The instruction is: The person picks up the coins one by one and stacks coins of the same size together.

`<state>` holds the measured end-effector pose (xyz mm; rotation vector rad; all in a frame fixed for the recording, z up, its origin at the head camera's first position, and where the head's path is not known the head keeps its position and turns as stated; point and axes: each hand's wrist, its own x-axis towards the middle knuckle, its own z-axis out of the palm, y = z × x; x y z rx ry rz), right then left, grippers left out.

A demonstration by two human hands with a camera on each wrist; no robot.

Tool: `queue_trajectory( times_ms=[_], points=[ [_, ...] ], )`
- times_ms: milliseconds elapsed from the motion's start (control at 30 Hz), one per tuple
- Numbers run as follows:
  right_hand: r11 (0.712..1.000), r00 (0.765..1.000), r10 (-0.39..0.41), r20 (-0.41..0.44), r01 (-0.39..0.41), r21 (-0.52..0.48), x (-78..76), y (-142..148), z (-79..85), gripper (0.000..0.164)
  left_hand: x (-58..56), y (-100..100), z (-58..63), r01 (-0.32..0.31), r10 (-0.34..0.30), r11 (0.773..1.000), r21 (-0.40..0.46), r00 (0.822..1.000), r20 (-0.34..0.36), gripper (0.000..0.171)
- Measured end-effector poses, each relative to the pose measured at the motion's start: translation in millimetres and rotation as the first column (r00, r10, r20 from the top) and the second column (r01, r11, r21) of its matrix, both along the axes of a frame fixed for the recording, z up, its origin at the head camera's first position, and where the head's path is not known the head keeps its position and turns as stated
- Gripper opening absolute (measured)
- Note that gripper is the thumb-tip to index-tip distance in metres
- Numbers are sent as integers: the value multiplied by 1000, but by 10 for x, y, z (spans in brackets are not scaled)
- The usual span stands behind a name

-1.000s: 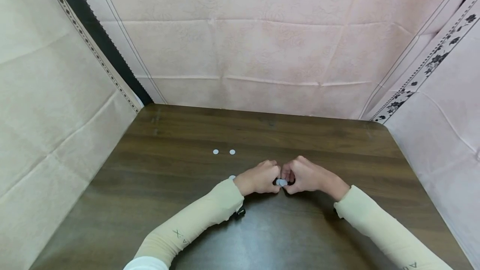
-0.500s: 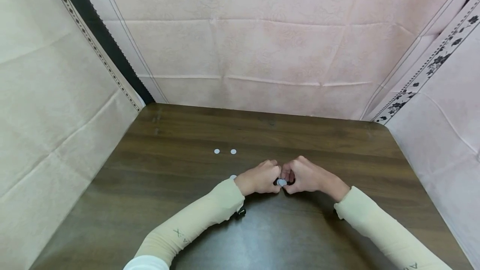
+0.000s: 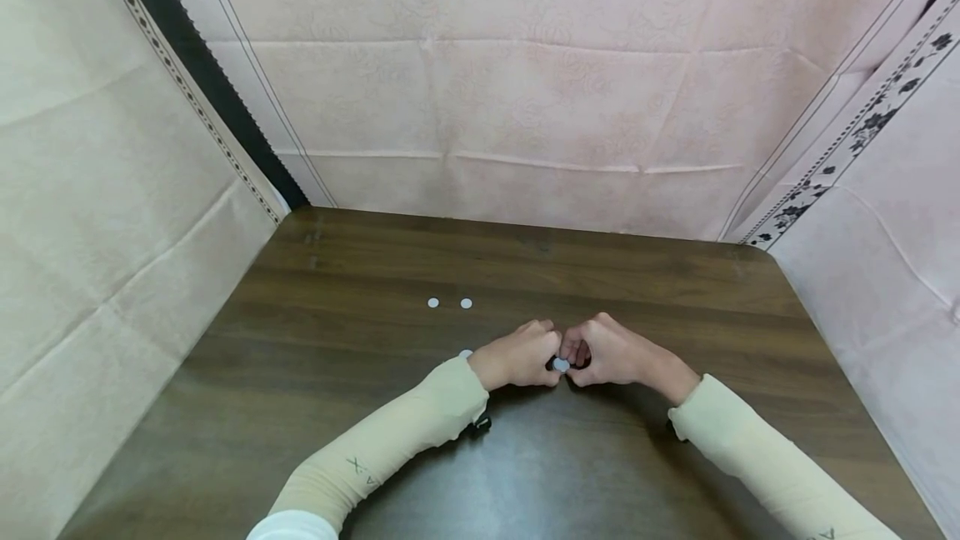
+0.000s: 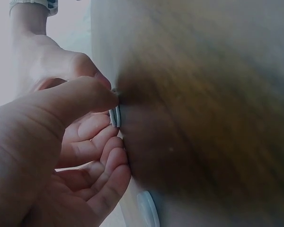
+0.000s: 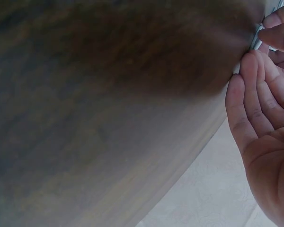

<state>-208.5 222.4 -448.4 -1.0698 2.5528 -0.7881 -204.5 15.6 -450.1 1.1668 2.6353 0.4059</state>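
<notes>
Small white round discs lie low at the table surface between my two hands, where one disc (image 3: 561, 365) shows from above. Edge-on in the left wrist view, two thin discs (image 4: 115, 117) appear stacked. My left hand (image 3: 519, 355) holds them from the left, its thumb and curled fingers at the rim. From the right, my right hand (image 3: 617, 350) pinches at the same discs, thumb and forefinger bent into a ring. The fingertips of both hands meet around them, hiding part of their edges.
Two more white discs, a left one (image 3: 432, 302) and a right one (image 3: 467, 303), lie farther back on the brown wooden table (image 3: 360, 273). Another disc (image 3: 465, 353) is partly hidden behind my left wrist. Pale cloth (image 3: 480, 107) hangs behind the table.
A second ago two discs overlapped side by side between my fingers; now they line up and look like one from above. Both hands stay nearly in place.
</notes>
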Motion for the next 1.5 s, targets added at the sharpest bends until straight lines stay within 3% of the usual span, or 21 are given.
queue_trajectory(
  times_ms=[433, 667, 1133, 1500],
  points=[
    [1000, 1000, -1, 10, 1, -14, 0, 17, -21, 16, -17, -17, 2, 14, -14, 999, 29, 1000, 15, 19],
    [1000, 1000, -7, 20, 7, -12, 4, 26, -11, 16, -27, -22, -6, 16, -16, 1000, 27, 1000, 17, 25],
    [999, 998, -40, 47, 39, 23, -2, -1, 6, 14, -28, -26, -21, 10, -10, 999, 34, 1000, 3, 19],
    [999, 1000, -21, -6, 22, 46, 9, -28, -4, 14, -34, -23, -44, 14, -14, 1000, 25, 1000, -12, 19]
  ],
)
